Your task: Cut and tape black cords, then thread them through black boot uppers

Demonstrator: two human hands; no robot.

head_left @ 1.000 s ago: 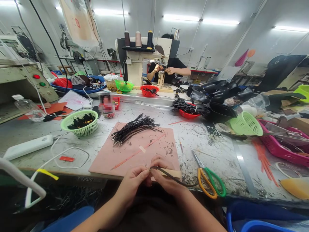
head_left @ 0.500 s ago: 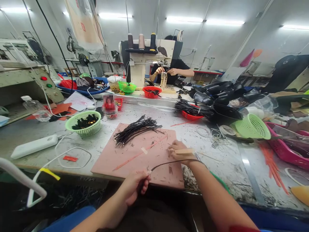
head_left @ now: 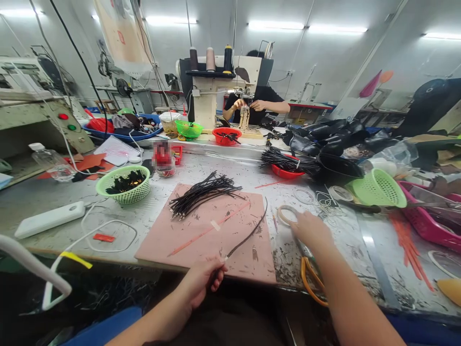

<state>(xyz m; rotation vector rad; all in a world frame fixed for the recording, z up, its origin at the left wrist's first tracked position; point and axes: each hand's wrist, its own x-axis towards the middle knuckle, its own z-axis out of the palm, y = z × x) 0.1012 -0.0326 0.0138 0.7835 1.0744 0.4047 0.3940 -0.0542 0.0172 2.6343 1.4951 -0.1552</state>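
My left hand [head_left: 208,276] is closed in a pinch on one end of a thin dark cord [head_left: 248,236]. The cord rises in a curve over the right side of the pink board [head_left: 158,242], and its pale tip shows at my fingers. To the right of the board, my right hand [head_left: 314,233] has its fingers closed on the edge of a roll of tape [head_left: 282,218], low over the tabletop. Scissors with orange handles [head_left: 305,276] lie beneath that hand, partly hidden. A bundle of black cords [head_left: 205,192] rests on the board's upper part.
A pale green basket [head_left: 124,198] of small dark pieces stands at left, beside a white power strip [head_left: 52,218]. More black cords fill a red bowl [head_left: 288,173] at the back right. Across the table a co-worker's hands [head_left: 248,105] are at a sewing machine [head_left: 205,103].
My right hand has moved right, off the board, with the roll of tape. The cord's far end now stands free, and the scissors have come into view. My left hand has hardly moved.
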